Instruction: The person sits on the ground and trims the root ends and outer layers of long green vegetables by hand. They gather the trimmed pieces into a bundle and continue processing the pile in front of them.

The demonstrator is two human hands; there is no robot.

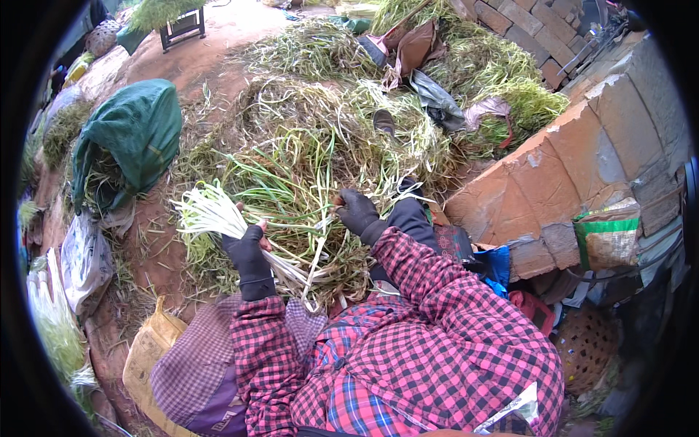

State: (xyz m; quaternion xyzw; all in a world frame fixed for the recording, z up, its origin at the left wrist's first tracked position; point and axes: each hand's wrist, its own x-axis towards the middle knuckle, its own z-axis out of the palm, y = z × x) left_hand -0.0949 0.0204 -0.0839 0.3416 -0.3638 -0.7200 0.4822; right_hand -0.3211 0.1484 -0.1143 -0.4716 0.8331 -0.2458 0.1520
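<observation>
My left hand [248,255], in a dark fingerless glove, grips a bunch of pale allium stalks [210,212]. The white ends fan out to the upper left, and longer stems trail below the fist to the right. Across the gap, my right hand [357,212] wears a similar dark glove. Its fingers are curled beside a few thin stalks; whether they pinch one is too small to tell. Between and beyond both hands lie loose green allium leaves [267,191], on a heap of dry, yellowed leaf waste [306,114].
A green woven sack [131,134] and a white plastic bag [86,262] stand at left, near bundled stalks [52,322]. A low brick wall [524,191] borders the right side. Farther off are a broom [377,48] and a shoe [384,121]. A yellow sack [147,360] lies lower left.
</observation>
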